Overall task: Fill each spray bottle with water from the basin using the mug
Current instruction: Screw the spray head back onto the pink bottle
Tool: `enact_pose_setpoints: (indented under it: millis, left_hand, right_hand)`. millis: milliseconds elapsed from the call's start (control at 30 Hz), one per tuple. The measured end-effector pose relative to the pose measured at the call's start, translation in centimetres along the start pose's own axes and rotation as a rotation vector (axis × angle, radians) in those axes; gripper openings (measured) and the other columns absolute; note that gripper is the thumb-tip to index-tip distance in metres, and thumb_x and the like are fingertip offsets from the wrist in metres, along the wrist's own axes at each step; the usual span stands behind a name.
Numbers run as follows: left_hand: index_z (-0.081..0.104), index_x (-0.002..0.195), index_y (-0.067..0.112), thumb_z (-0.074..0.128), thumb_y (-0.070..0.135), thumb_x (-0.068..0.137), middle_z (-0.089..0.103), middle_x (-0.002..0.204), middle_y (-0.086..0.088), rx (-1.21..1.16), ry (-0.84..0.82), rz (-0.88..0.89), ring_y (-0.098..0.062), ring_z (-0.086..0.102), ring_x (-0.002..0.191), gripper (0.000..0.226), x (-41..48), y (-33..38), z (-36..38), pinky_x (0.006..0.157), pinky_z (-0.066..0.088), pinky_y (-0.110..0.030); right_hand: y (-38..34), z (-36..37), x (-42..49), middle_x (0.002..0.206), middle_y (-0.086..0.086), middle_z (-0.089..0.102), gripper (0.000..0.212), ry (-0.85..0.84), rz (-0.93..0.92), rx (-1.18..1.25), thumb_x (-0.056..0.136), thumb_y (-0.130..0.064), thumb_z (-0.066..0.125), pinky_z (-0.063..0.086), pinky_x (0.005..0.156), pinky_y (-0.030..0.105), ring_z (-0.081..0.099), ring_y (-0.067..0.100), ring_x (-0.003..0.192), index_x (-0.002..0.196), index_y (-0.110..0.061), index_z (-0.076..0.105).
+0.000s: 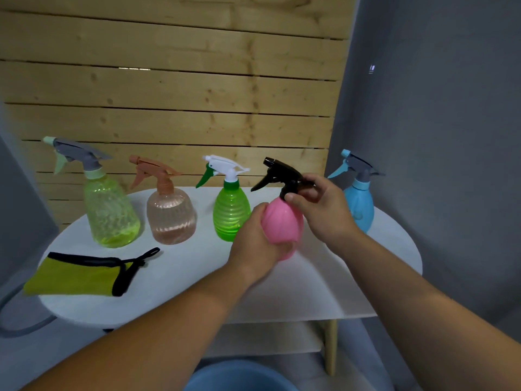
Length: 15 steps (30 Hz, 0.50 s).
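Pink spray bottle is over the white bench, between the green bottle and the blue bottle, with the left hand curled around its belly. The right hand has its fingers pinching the collar under the black trigger head. Blue basin just peeks in at the bottom edge.
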<state>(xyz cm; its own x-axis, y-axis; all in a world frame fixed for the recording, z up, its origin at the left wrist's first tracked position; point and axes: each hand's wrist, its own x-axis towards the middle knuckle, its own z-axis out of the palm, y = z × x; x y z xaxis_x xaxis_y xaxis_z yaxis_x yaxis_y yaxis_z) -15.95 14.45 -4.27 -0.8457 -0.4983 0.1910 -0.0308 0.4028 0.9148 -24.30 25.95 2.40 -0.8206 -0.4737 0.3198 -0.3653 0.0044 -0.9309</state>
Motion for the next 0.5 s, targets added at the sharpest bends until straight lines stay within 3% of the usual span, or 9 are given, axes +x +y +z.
enact_pose_setpoints:
  millis: [167, 433, 500]
  left_hand:
    - [0.051, 0.137, 0.031, 0.080, 0.041, 0.053, 0.066, 0.119, 0.003, 0.002, 0.055, -0.012, -0.025, 0.065, 0.105, 0.088, 2.8, -0.3, 2.4, 0.090, 0.057, -0.044]
    - [0.051, 0.138, 0.034, 0.090, 0.030, 0.063, 0.066, 0.120, 0.004, -0.006, 0.089, -0.023, -0.025, 0.065, 0.106, 0.084, 4.6, -0.6, 3.8, 0.090, 0.056, -0.042]
    - [0.051, 0.136, 0.036, 0.088, 0.036, 0.059, 0.067, 0.118, 0.005, -0.026, 0.113, -0.034, -0.025, 0.065, 0.105, 0.085, 4.7, -0.6, 3.8, 0.089, 0.057, -0.045]
  right_hand:
    - [1.1, -0.8, 2.8, 0.090, 0.001, 0.072, 0.038, 0.010, -0.017, -0.038, 0.085, -0.008, 0.074, 0.047, 0.072, 0.008, 0.065, 0.004, 0.083, 0.111, -0.027, 0.054]
    - [2.3, -1.2, 4.7, 0.097, 0.004, 0.074, 0.041, 0.021, -0.052, -0.062, 0.086, -0.008, 0.072, 0.048, 0.074, 0.006, 0.067, 0.002, 0.086, 0.121, -0.022, 0.057]
    - [2.5, -0.9, 5.0, 0.096, 0.002, 0.075, 0.042, 0.015, -0.054, -0.063, 0.086, -0.008, 0.073, 0.048, 0.073, 0.007, 0.067, 0.000, 0.085, 0.121, -0.024, 0.057]
